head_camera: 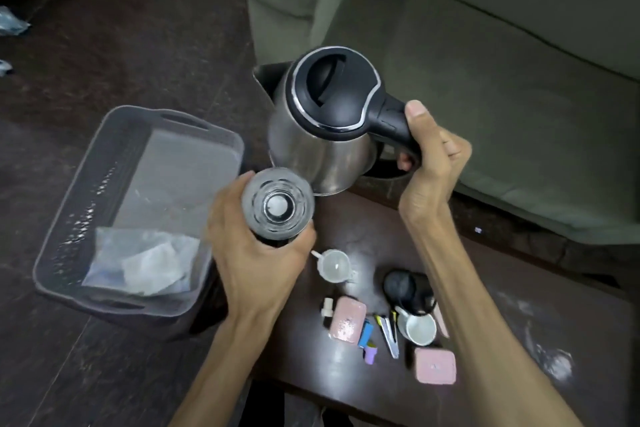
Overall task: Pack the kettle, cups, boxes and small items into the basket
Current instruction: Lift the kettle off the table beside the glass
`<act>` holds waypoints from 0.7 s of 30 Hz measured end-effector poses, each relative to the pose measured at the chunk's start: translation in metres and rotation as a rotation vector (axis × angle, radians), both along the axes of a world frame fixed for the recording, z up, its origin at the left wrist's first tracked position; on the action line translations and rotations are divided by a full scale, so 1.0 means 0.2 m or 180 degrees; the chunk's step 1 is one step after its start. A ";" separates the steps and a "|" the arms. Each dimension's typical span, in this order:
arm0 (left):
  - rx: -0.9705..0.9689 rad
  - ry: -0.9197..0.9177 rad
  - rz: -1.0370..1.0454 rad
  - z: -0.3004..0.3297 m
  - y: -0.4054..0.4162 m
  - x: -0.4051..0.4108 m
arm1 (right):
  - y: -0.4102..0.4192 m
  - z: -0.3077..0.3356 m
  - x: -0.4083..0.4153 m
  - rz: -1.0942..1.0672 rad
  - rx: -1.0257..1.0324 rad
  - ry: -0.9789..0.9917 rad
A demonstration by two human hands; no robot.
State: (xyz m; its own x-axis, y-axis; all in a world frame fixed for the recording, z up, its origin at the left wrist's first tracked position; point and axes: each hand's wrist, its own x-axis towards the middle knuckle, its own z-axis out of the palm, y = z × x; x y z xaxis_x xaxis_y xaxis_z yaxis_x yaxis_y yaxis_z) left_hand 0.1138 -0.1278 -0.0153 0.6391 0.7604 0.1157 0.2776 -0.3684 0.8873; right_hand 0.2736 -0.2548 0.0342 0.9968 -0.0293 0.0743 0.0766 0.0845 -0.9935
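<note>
Your fingers [446, 149] on the right hand [433, 163] are wrapping tightly around the black handle of a stainless steel electric kettle [322, 135], holding it in the air above the far end of a dark wooden table [502, 340], its black lid closed and facing you. Your left hand [256, 253] is gripping a clear glass tumbler [278, 206] around its side, just below the kettle and beside the basket. The grey plastic basket [69, 218] is sitting to the left, holding only a crumpled clear plastic bag [145, 263]. Lying on the table between your forearms are a small white cup [334, 265], a white mug [417, 328], a black round object [407, 288], two pink boxes [346, 319] and a few small items that are too blurred to name.
</note>
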 end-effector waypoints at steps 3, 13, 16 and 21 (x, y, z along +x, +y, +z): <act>0.0091 0.0277 -0.0425 -0.01 -0.25 0.12 | -0.34 0.01 0.04 -0.0355 -0.0191 0.0035; 0.0255 0.1132 -0.1530 -0.42 -0.85 0.39 | -1.25 -0.14 0.09 -0.0980 -0.0840 0.0329; 0.0349 0.1366 -0.1663 -0.56 -0.94 0.40 | -1.40 -0.21 0.08 -0.0868 -0.1288 0.0469; 0.0422 0.1570 -0.1709 -0.71 -1.01 0.39 | -1.51 -0.35 0.03 -0.0613 -0.2149 0.0651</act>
